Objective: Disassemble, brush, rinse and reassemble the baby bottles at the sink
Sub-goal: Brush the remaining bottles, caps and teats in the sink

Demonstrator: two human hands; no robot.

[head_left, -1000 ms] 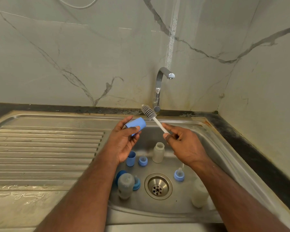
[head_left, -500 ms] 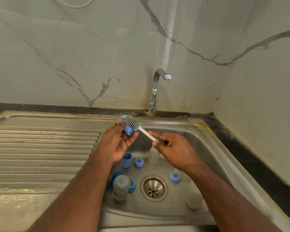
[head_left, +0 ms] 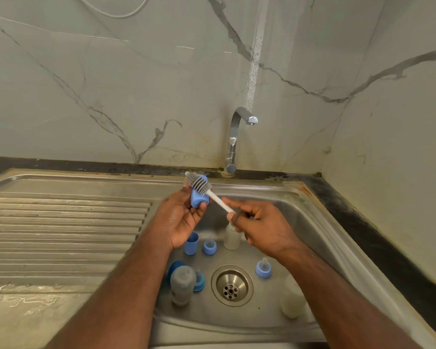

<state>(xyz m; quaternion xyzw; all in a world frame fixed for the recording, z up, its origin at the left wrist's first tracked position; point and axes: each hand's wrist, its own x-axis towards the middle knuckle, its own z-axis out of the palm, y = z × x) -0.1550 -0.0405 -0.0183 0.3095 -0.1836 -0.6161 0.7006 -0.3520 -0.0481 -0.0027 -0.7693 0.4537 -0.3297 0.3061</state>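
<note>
My left hand (head_left: 180,217) holds a blue bottle cap (head_left: 198,197) above the sink basin. My right hand (head_left: 257,229) pinches the white handle of a bottle brush (head_left: 199,183), whose grey bristle head lies across the cap's outside. Down in the sink (head_left: 320,222) lie a clear bottle (head_left: 183,283), a second bottle (head_left: 231,236) standing behind my right hand, and a third pale bottle (head_left: 291,301) partly hidden by my right forearm. A blue cap (head_left: 191,243) stands upright, and blue collars with teats (head_left: 209,246) (head_left: 263,268) sit near the drain (head_left: 231,285).
A chrome tap (head_left: 234,137) rises at the back of the sink, with no water running. A ribbed steel draining board (head_left: 61,227) stretches to the left. Marble walls close in behind and on the right, above a dark worktop edge (head_left: 363,222).
The brush head has come down from above the cap onto the cap's side. My left hand has turned the cap more upright. Both hands have shifted slightly left.
</note>
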